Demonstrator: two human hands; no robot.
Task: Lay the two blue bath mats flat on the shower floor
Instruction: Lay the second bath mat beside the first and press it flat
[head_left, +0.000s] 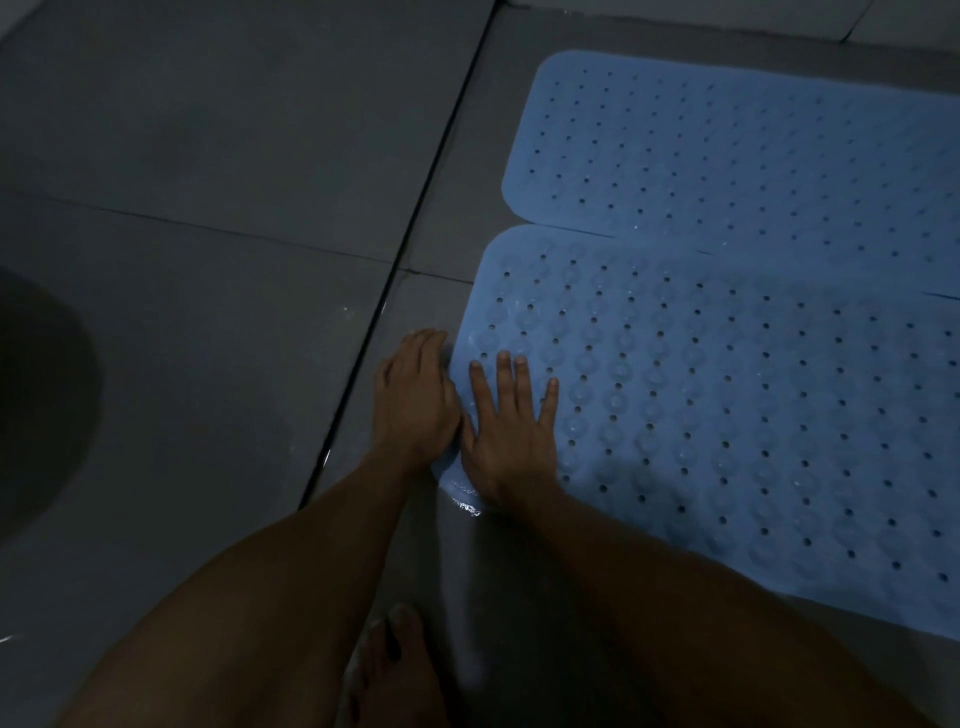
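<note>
Both mats look down already, far mat (753, 156) by the wall, near mat (727, 415) just beside it, so this is the smoothing step: right hand (511, 431) flat, fingers spread, left hand (413, 395) at the edge, fingers together; next probably pressing out that lifted corner.

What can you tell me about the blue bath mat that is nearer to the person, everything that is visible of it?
The nearer mat is light blue, looks like soft rubber or plastic, with rounded corners, rows of small holes and round suction-cup shapes. It lies nearly flat on the grey floor, its far edge meeting the farther mat. The right hand presses flat on it with straight fingers. The left hand rests at its left edge. Its near-left corner looks wet and shiny.
</note>
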